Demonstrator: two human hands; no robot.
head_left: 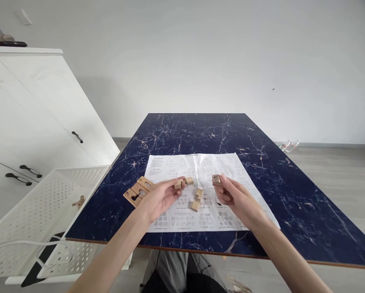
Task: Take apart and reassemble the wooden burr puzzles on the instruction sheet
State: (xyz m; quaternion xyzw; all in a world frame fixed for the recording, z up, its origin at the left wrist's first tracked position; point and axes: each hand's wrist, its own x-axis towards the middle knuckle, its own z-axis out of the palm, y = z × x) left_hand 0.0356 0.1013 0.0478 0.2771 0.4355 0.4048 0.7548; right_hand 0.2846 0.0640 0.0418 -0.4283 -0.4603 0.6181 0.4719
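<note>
My left hand (164, 196) is closed on a notched wooden puzzle piece (188, 180), held just above the printed sheet (159, 224). Between thumb and fingers of my right hand (235, 199) is a small wooden block (216, 179) with a dark marking on its face. Another notched wooden puzzle piece (196, 202) lies on the sheet between both hands. Left of my left hand, a flat wooden board (139, 188) with cut-outs and numbers rests partly on the table; my left hand hides some of it.
The sheet lies on a dark blue marbled table (197, 134). At the left stand a white cabinet (42, 106) and a white perforated basket (33, 211) with a cable (27, 243) and a wooden piece (79, 202). Clear bottles (289, 145) are on the floor at right.
</note>
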